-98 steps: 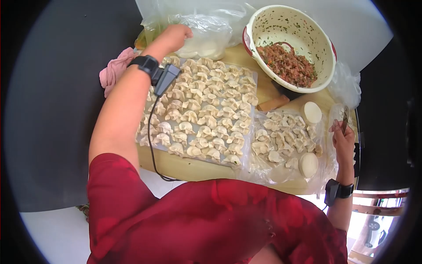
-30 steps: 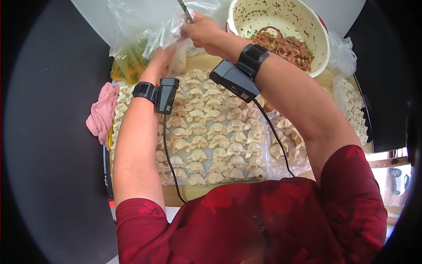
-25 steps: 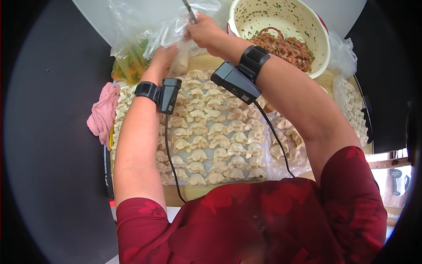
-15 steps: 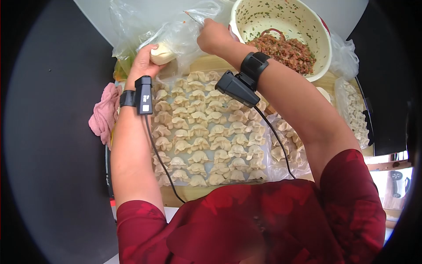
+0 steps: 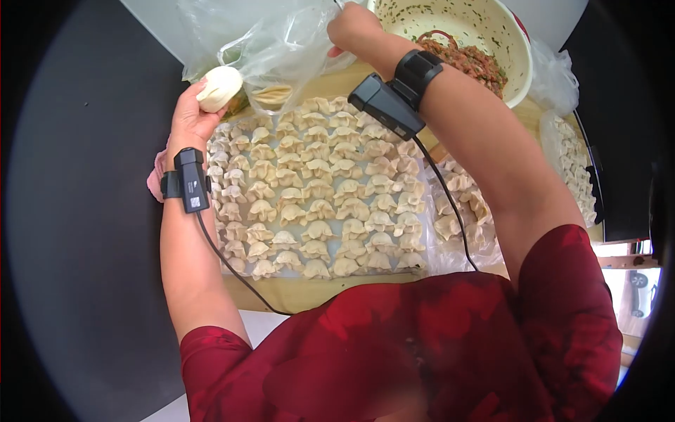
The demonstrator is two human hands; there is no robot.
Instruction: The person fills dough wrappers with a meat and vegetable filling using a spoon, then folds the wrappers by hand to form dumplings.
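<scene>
My left hand (image 5: 191, 116), at the upper left, is closed around a curved stack of pale dumpling wrappers (image 5: 221, 88). A clear plastic bag (image 5: 281, 46) lies just right of it, with more wrappers (image 5: 271, 96) at its lower end. My right hand (image 5: 355, 28) makes a fist at the top, beside the bag and left of the filling bowl. From this fist pokes the tip of a thin utensil (image 5: 339, 4); the rest is hidden by the fingers. Below both hands, rows of folded dumplings (image 5: 318, 169) cover a sheet on the wooden table.
The cream bowl (image 5: 519, 67) holds minced filling (image 5: 474, 65) with green bits. More dumplings (image 5: 457, 204) sit on plastic at the right, and another bagged batch (image 5: 573, 169) lies beyond. A pink cloth (image 5: 156, 179) hangs by the left wrist. Cables run from both wrist devices.
My left hand has drawn the wrapper stack left and down, clear of the plastic bag. My right hand has shifted slightly up and right, taking most of the utensil out of view.
</scene>
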